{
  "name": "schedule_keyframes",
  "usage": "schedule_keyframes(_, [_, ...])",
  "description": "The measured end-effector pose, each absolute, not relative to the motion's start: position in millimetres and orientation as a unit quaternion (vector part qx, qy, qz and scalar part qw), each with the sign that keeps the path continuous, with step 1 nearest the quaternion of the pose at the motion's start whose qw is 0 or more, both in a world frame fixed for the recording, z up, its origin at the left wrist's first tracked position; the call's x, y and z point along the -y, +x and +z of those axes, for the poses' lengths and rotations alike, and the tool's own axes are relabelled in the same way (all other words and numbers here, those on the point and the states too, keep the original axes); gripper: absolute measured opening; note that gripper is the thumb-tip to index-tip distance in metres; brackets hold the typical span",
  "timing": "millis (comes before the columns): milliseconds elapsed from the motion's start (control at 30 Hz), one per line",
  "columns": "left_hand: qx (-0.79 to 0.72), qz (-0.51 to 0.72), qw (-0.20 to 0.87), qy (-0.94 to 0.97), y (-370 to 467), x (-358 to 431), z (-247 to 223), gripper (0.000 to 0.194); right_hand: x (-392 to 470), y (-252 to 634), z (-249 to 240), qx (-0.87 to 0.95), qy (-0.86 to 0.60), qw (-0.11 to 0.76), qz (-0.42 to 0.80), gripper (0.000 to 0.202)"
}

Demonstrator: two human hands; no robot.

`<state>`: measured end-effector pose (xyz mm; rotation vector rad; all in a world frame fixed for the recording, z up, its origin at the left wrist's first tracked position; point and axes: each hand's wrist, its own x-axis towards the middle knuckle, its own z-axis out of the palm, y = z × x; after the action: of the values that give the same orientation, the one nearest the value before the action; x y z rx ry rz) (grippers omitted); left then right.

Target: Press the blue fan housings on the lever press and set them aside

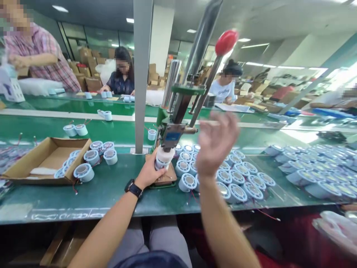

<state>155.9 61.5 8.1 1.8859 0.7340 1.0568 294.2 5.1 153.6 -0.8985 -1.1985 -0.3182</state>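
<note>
My left hand (149, 172), with a black watch on the wrist, grips a white round cylinder part (164, 157) that stands on the base of a hand press (178, 111). The press ram sits right above that part. My right hand (215, 143) is raised in the air with its fingers apart, holding nothing, just below and right of the press lever. The lever ends in a red knob (225, 42). Several light blue round parts (237, 178) with metal centres lie on the green table right of the press.
An open cardboard box (41, 158) with several blue parts is at the left, more lie beside it (96, 154). A grey post (142, 74) stands behind the press. A large pile of parts (320, 167) is at the right. Other people work across the green conveyor (55, 106).
</note>
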Motion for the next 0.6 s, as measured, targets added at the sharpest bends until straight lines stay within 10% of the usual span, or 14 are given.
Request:
schedule_keyframes(233, [-0.286, 0.419, 0.436, 0.743, 160.6, -65.5, 5.8, 0.083, -16.5, 258.3, -6.7, 0.494, -0.518, 0.681, 0.154, 0.088])
schedule_keyframes(600, [-0.326, 0.329, 0.429, 0.776, 157.5, -72.2, 10.8, 0.068, 48.3, 265.7, -15.0, 0.44, -0.59, 0.674, -0.063, 0.053])
